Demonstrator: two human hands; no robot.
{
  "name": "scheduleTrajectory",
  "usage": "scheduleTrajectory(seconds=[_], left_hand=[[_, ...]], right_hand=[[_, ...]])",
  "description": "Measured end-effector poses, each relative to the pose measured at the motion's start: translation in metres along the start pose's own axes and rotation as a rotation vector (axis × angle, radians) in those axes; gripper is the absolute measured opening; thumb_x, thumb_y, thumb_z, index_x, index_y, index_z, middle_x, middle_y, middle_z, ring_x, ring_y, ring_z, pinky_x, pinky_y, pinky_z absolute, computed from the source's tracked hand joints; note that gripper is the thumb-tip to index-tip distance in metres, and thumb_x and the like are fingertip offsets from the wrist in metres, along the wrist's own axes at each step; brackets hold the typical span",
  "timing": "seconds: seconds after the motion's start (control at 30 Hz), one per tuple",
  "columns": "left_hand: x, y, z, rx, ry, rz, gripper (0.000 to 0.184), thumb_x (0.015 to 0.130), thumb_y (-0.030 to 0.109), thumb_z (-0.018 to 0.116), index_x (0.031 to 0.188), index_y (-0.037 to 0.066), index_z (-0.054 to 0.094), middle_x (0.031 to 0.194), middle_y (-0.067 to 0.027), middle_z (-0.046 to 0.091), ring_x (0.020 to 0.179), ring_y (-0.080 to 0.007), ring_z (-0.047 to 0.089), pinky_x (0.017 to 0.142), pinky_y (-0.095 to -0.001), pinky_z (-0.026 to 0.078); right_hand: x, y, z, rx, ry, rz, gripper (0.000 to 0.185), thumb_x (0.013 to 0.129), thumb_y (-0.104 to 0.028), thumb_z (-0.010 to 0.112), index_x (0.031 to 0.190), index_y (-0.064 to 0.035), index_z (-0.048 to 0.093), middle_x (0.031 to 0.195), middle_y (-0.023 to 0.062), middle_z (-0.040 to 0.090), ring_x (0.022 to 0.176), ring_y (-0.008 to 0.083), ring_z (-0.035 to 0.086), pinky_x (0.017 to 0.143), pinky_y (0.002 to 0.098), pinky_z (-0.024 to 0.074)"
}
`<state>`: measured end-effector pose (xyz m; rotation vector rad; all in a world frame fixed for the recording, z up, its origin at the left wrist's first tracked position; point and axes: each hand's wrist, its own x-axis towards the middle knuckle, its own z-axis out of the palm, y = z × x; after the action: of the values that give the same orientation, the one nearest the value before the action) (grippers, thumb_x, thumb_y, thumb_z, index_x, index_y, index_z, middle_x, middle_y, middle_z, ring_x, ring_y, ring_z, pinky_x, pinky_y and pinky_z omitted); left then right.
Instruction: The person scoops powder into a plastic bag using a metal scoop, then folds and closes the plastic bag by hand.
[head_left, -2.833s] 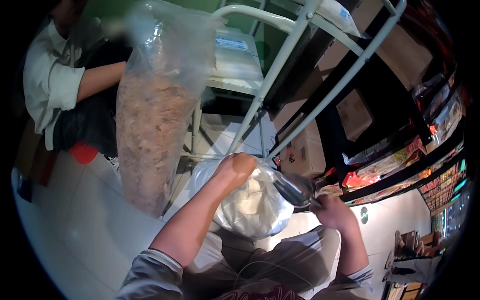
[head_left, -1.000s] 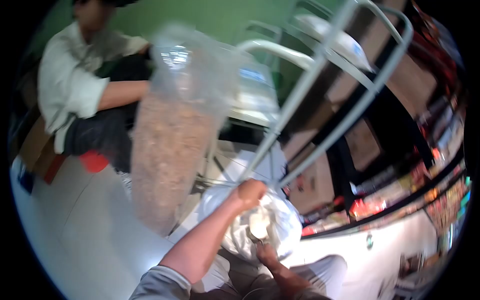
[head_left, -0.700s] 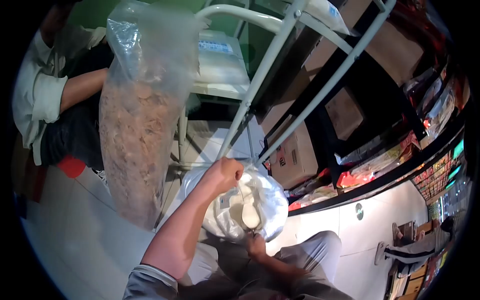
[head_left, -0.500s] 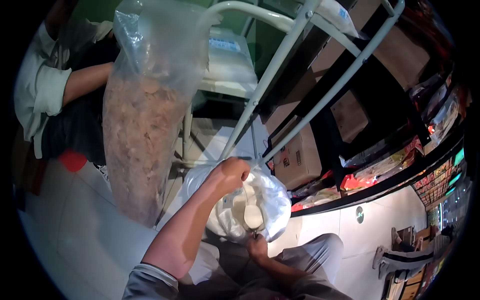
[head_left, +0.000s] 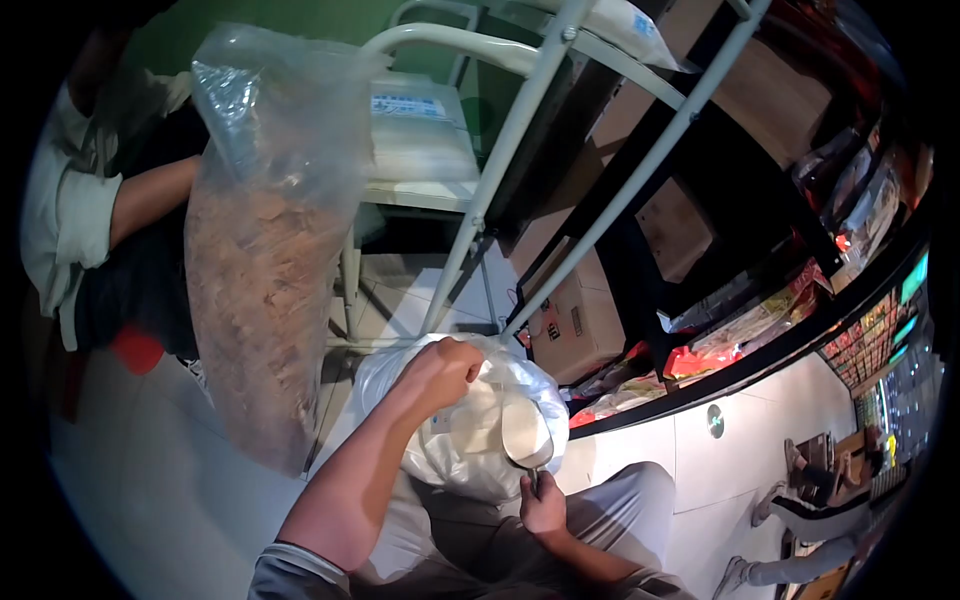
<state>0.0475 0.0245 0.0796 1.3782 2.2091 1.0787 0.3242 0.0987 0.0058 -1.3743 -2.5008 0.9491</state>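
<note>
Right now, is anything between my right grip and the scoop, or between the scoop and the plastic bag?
Nothing visible. Your right grip is closed on the scoop, which in this view overlaps the plastic bag. Your left grip is at the bag's edge, to the left of the scoop and apart from it.
</note>
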Motion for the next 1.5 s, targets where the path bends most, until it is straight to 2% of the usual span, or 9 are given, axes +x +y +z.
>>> scheduleTrajectory(seconds=[0.27,0.37,0.47,0.7,0.87,1.07,1.13,1.33,1.5], left_hand=[[-0.001,-0.001,-0.003,0.039,-0.011,0.014,0.015,0.067,0.0,0.073,0.076,0.002,0.062,0.077,-0.0149,0.065,0.077,-0.0315,0.064,0.068,-0.0396,0.05],[0.0,-0.003,0.005,0.078,-0.052,0.052,0.013,0.067,0.0,0.072,0.076,0.003,0.062,0.079,-0.0148,0.066,0.078,-0.0314,0.065,0.068,-0.0394,0.05],[0.0,0.001,0.008,0.117,-0.052,0.029,0.011,0.068,-0.001,0.07,0.075,0.003,0.063,0.079,-0.0145,0.066,0.078,-0.0318,0.066,0.068,-0.0395,0.05],[-0.002,0.013,0.009,0.088,-0.042,0.075,0.009,0.066,-0.004,0.06,0.072,0.002,0.059,0.075,-0.0182,0.063,0.076,-0.0362,0.063,0.065,-0.042,0.049],[-0.003,0.02,0.01,0.08,-0.015,0.126,0.009,0.064,-0.008,0.054,0.068,0.0,0.054,0.074,-0.0204,0.06,0.076,-0.0397,0.061,0.065,-0.0448,0.047],[-0.002,0.025,0.016,0.066,-0.022,0.166,0.008,0.065,-0.006,0.054,0.068,0.001,0.053,0.073,-0.0201,0.059,0.074,-0.0395,0.059,0.063,-0.0441,0.046],[-0.002,0.025,0.018,0.097,-0.002,0.196,0.008,0.067,0.002,0.061,0.074,0.004,0.057,0.071,-0.018,0.061,0.072,-0.0362,0.062,0.064,-0.0408,0.047],[0.003,0.027,0.018,0.023,-0.105,0.079,0.006,0.07,0.001,0.06,0.075,0.005,0.06,0.072,-0.016,0.063,0.071,-0.0325,0.063,0.066,-0.0388,0.048],[0.0,0.024,0.022,0.063,-0.078,0.129,0.006,0.07,0.0,0.061,0.074,0.004,0.06,0.071,-0.0153,0.063,0.07,-0.031,0.064,0.065,-0.0387,0.048]], right_hand=[[-0.023,-0.013,-0.031,0.022,-0.033,0.074,0.037,0.094,-0.035,0.056,0.104,0.0015,0.056,0.074,0.0261,0.061,0.072,0.0455,0.061,0.064,0.048,0.0462],[-0.023,-0.006,-0.029,0.123,0.05,0.0,0.037,0.094,-0.033,0.058,0.107,0.0014,0.057,0.068,0.0219,0.059,0.062,0.0382,0.06,0.059,0.0439,0.0455],[-0.013,0.006,-0.033,0.306,0.066,0.018,0.029,0.093,-0.026,0.061,0.104,0.0019,0.059,0.061,0.0152,0.056,0.052,0.0215,0.052,0.051,0.0352,0.0408],[0.004,-0.022,-0.076,0.19,-0.043,-0.13,0.024,0.092,-0.022,0.063,0.096,0.0018,0.061,0.057,0.0103,0.053,0.05,0.016,0.046,0.049,0.0332,0.0376],[0.024,-0.017,-0.083,0.208,-0.183,-0.09,0.027,0.09,-0.024,0.065,0.091,0.0036,0.062,0.059,0.0138,0.055,0.052,0.0194,0.048,0.052,0.0355,0.0397],[0.05,-0.064,-0.123,-0.121,-0.286,-0.239,0.031,0.086,-0.029,0.066,0.087,0.002,0.065,0.071,0.0236,0.062,0.069,0.0389,0.062,0.063,0.0431,0.047],[0.06,-0.077,-0.134,-0.195,-0.322,-0.24,0.032,0.085,-0.03,0.066,0.088,0.0019,0.066,0.071,0.0241,0.062,0.07,0.0395,0.062,0.064,0.0437,0.047],[0.077,-0.104,-0.149,-0.519,-0.4,-0.31,0.033,0.081,-0.031,0.062,0.092,0.0003,0.068,0.083,0.0265,0.065,0.085,0.0417,0.065,0.08,0.0476,0.0513],[0.072,-0.125,-0.158,-0.718,-0.373,-0.365,0.026,0.078,-0.023,0.059,0.089,-0.0024,0.068,0.086,0.0239,0.067,0.083,0.0404,0.066,0.079,0.0473,0.0528]])
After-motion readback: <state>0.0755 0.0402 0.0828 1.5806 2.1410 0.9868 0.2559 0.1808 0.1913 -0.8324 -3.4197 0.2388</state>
